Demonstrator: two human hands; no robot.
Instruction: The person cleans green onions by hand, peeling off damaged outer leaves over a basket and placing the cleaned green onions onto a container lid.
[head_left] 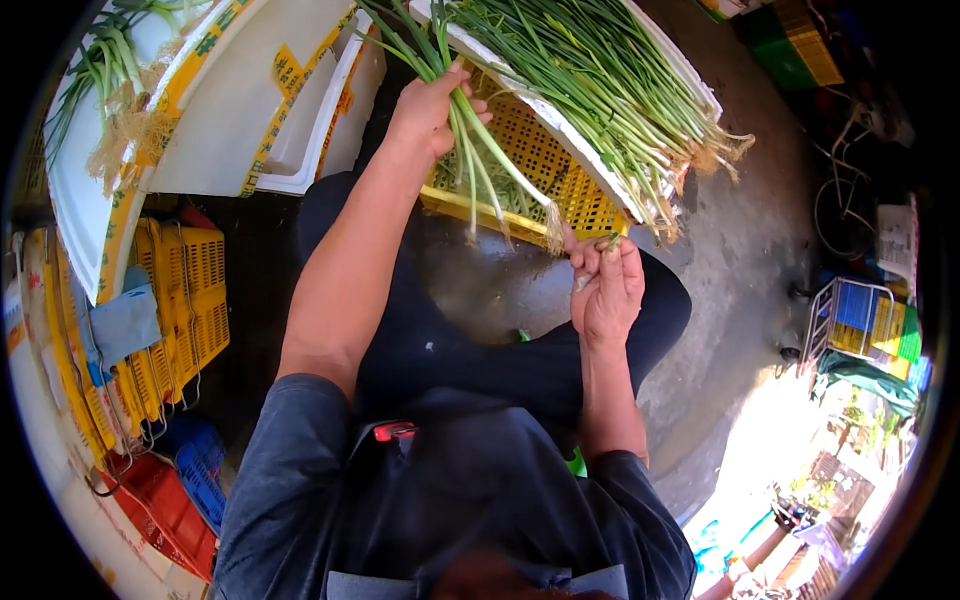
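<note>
My left hand point(430, 112) is closed around a few green onions point(505, 178), their leaves pointing up and away and their pale stems and roots hanging toward my right. Just beside the root end, my right hand point(606, 290) has its fingers curled together, with a small greenish scrap showing at the fingertips; what exactly it pinches is too small to tell. Beneath the stems stands a yellow plastic crate point(520, 135) with leafy scraps in it. Across that crate lies a white foam tray point(560, 128) piled with green onions point(610, 100), roots toward the right.
White foam boxes point(215, 100) with yellow tape stand at left, more rooted green onions point(115, 75) on one. Below are stacked yellow crates point(205, 290), a red crate point(165, 510) and a blue crate point(200, 465). A metal cart point(850, 310) stands right on the wet floor point(720, 290).
</note>
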